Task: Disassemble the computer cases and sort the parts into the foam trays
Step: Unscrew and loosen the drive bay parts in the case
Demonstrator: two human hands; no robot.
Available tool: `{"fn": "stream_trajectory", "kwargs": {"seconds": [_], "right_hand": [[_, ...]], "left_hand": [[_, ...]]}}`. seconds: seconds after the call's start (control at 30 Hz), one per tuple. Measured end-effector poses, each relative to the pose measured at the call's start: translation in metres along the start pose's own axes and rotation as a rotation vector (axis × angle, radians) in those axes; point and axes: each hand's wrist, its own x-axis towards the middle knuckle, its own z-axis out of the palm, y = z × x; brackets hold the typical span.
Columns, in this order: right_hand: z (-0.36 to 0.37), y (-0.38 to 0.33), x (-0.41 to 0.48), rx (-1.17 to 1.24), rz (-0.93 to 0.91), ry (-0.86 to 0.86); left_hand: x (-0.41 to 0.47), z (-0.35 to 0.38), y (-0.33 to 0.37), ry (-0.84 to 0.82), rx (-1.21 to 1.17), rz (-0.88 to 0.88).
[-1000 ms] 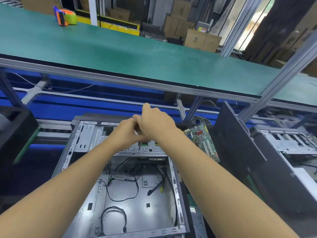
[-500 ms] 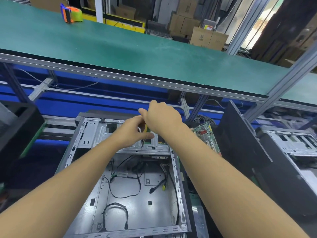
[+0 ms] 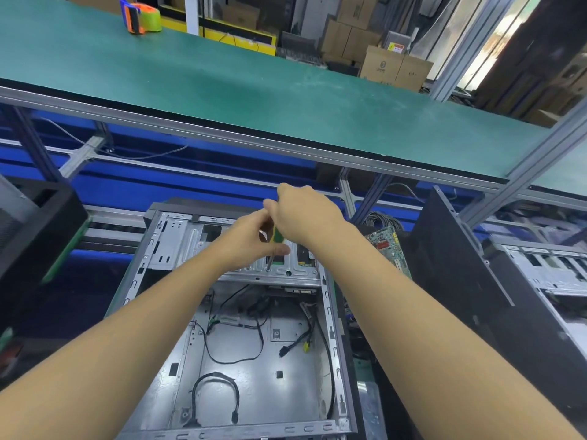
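An open grey computer case [image 3: 165, 246] lies flat below me, with loose black cables [image 3: 235, 347] on its bare floor. Over the drive cage at its far end, my right hand [image 3: 305, 217] grips the yellow-green handle of a screwdriver [image 3: 277, 236]. The metal shaft points down onto the cage's front rail. My left hand [image 3: 251, 239] is curled around the shaft just under the handle, thumb stretched out to the right.
A green circuit board [image 3: 386, 241] leans right of the case, beside a black side panel [image 3: 457, 281]. Another opened case [image 3: 546, 268] lies at far right, a black case [image 3: 35, 230] at left. A green-topped shelf [image 3: 254, 90] with a tape dispenser [image 3: 139, 15] spans above.
Both hands stay at the drive cage. My hands have parted slightly, so the yellow-green handle and shaft now show between them. The view has shifted a little.
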Motion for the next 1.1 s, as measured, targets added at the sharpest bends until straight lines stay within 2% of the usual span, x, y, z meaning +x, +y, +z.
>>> {"fn": "stream_trajectory", "kwargs": {"seconds": [0.1, 0.17, 0.27, 0.33, 0.43, 0.57, 0.67, 0.73, 0.87, 0.97, 1.03, 1.1], "right_hand": [[-0.007, 0.003, 0.000, 0.049, -0.045, -0.101], [-0.011, 0.004, 0.000, 0.050, -0.071, -0.151], [-0.008, 0.005, -0.001, 0.108, -0.062, -0.123], [-0.004, 0.004, -0.003, 0.103, 0.016, -0.055], [0.000, 0.003, -0.004, 0.038, 0.080, 0.016], [-0.005, 0.006, -0.002, 0.069, -0.035, -0.060], [-0.012, 0.007, -0.003, 0.128, -0.101, -0.166], [-0.010, 0.006, -0.003, 0.152, -0.070, -0.155], [-0.002, 0.002, -0.005, 0.068, 0.088, -0.015], [0.000, 0.005, -0.004, 0.052, 0.022, 0.014], [-0.004, 0.007, -0.004, 0.091, -0.059, -0.031], [-0.008, 0.008, -0.005, 0.145, -0.121, -0.105]], "left_hand": [[-0.005, -0.005, -0.002, -0.121, -0.232, 0.054], [-0.008, -0.008, -0.005, -0.115, -0.290, 0.063], [-0.004, -0.006, -0.003, -0.042, -0.217, 0.032], [-0.002, 0.000, 0.000, -0.005, -0.112, -0.007], [0.000, 0.005, 0.001, -0.026, -0.005, 0.004], [-0.006, -0.002, -0.005, -0.162, -0.236, 0.042], [-0.008, -0.006, -0.009, -0.141, -0.332, 0.034], [-0.005, -0.003, -0.009, -0.076, -0.264, 0.009], [0.000, 0.007, -0.006, -0.033, -0.082, -0.005], [-0.001, 0.000, -0.014, -0.101, 0.075, 0.046], [-0.005, -0.005, -0.026, -0.151, 0.268, 0.008], [-0.010, -0.004, -0.036, -0.186, 0.354, -0.040]]}}
